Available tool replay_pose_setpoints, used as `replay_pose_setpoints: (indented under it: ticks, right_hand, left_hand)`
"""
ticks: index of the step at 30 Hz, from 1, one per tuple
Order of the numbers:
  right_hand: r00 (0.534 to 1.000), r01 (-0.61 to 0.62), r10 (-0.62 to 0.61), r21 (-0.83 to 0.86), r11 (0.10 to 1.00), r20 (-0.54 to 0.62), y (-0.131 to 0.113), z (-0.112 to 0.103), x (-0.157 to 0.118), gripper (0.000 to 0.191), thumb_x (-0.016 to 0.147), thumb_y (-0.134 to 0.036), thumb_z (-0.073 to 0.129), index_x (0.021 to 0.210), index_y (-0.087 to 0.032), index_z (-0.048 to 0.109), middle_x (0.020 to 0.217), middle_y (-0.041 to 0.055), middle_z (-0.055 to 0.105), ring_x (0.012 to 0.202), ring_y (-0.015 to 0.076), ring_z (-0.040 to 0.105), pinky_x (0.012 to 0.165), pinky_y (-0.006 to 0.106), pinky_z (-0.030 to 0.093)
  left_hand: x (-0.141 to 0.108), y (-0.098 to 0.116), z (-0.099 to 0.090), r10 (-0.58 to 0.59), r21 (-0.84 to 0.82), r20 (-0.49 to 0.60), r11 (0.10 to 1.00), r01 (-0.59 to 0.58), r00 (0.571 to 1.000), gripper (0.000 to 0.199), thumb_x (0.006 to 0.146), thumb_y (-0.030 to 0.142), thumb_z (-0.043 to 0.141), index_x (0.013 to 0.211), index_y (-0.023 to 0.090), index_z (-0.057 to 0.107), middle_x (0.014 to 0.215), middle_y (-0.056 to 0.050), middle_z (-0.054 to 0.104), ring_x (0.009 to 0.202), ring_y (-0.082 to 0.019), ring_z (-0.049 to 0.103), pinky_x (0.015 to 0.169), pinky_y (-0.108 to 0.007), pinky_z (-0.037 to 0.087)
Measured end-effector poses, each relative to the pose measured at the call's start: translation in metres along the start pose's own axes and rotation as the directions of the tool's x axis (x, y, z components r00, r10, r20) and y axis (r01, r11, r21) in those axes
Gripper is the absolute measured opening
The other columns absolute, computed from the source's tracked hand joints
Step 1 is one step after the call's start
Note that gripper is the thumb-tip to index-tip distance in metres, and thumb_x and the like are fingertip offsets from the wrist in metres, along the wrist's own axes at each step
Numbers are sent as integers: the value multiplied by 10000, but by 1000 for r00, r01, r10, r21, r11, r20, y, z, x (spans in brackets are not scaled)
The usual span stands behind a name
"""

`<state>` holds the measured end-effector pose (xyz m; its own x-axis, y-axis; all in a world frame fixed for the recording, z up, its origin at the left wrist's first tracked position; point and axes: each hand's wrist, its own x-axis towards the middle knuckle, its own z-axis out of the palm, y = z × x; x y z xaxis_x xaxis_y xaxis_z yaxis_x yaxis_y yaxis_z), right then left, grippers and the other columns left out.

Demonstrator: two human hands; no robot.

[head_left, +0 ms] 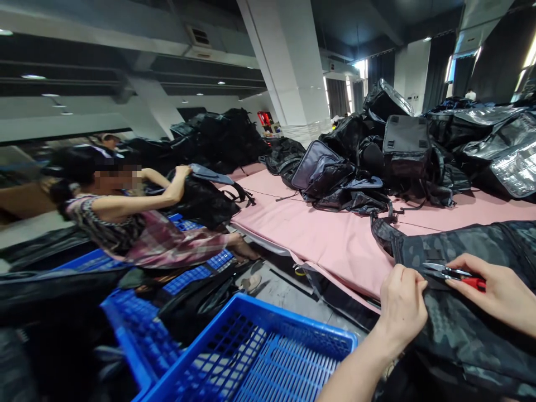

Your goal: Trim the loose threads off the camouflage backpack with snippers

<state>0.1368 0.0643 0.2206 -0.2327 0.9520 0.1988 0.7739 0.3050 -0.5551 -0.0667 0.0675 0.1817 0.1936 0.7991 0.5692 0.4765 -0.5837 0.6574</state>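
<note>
**Snips at the camo bag**

Left hand [401,304] is closed on a fold of the camo backpack [464,312], fingers curled over the fabric edge, pinching it up. Right hand [498,293] grips small thread snips [450,273] w/ a red handle, thumb & forefinger pressed round it; the metal tips point toward the left hand and sit on the fabric just beside its knuckles. The bag lies under both hands, spread across the near edge of the pink table [335,240] and hanging off toward the person.

Below & left of the left hand: a blue plastic crate [268,357], lattice sides, w/ more blue crates further left. Beyond the hands, well apart, a heap of dark backpacks [360,167] sits on the pink surface; shiny silver-black bags [502,145] are piled further off, above the right hand.

Far left of the hands, a co-worker [138,229] in a plaid top leans over, one hand up on a black bag [201,198]. Can't tell what that person's other hand does.
</note>
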Motion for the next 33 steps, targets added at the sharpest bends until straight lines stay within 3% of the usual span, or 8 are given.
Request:
replay_pose_setpoints:
  ticks: [5,10,18,22,25,27,30,33]
  right_hand:
    - [995,44,-47,30,999,90,-1,-5,-4,318,866,-522,476,959,-228,556,960,-20,591,841,109,572,744,190,431]
    - [986,71,-78,52,996,145,-2,-4,-7,315,878,-502,469,950,-208,556,947,-2,594,819,111,570,725,195,431]
    - [982,62,-66,26,998,178,-5,-2,-7,347,883,-512,450,951,-194,569,969,31,595,853,154,565,759,241,433]
    - [978,-6,-18,119,993,206,-6,-10,-5,369,863,-520,478,920,-174,594,922,57,600,830,177,560,741,249,443]
    - [994,-60,43,181,982,99,-4,-14,-2,419,819,-552,524,949,-159,593,931,76,595,838,188,563,734,243,460]
    - [995,-84,92,173,981,-34,-2,-14,-1,457,784,-585,544,963,-167,588,956,68,595,841,184,571,736,237,470]
    - [985,-102,118,125,987,-128,-2,-12,-1,455,769,-609,541,954,-196,588,960,34,602,819,164,586,728,224,475]
    - [986,-78,87,65,995,-144,-4,-10,-1,453,779,-611,520,939,-194,594,929,31,609,782,158,594,684,224,477]
  left_hand:
    - [3,-5,-3,-210,-309,-7,930,198,978,117,819,90,501,708,125,494,745,-7,508,745,-115,486,676,-226,348]
    - [4,-5,-2,-257,-349,4,905,242,966,113,828,104,508,717,124,506,754,-4,513,752,-110,486,685,-217,348]
    - [-2,0,-1,-128,-301,-47,948,108,991,121,844,95,450,728,122,473,760,-18,488,750,-121,458,665,-239,327]
    - [0,-1,-6,-106,-417,-56,906,73,993,141,867,127,461,729,117,490,739,-20,487,713,-111,455,643,-228,343]
    - [5,-4,-13,-43,-495,-32,868,21,999,244,912,198,459,702,115,551,695,-19,503,676,-100,473,639,-215,374]
    - [7,-6,-16,49,-402,-18,914,-52,999,178,898,224,514,793,127,620,737,-20,537,707,-102,502,662,-211,395]
    - [11,-4,-18,178,-42,-14,983,-179,984,139,838,207,608,970,170,630,826,-10,555,751,-119,511,666,-233,399]
    - [15,4,-18,246,347,62,903,-252,967,36,796,186,643,817,177,616,765,0,528,711,-156,474,631,-294,368]
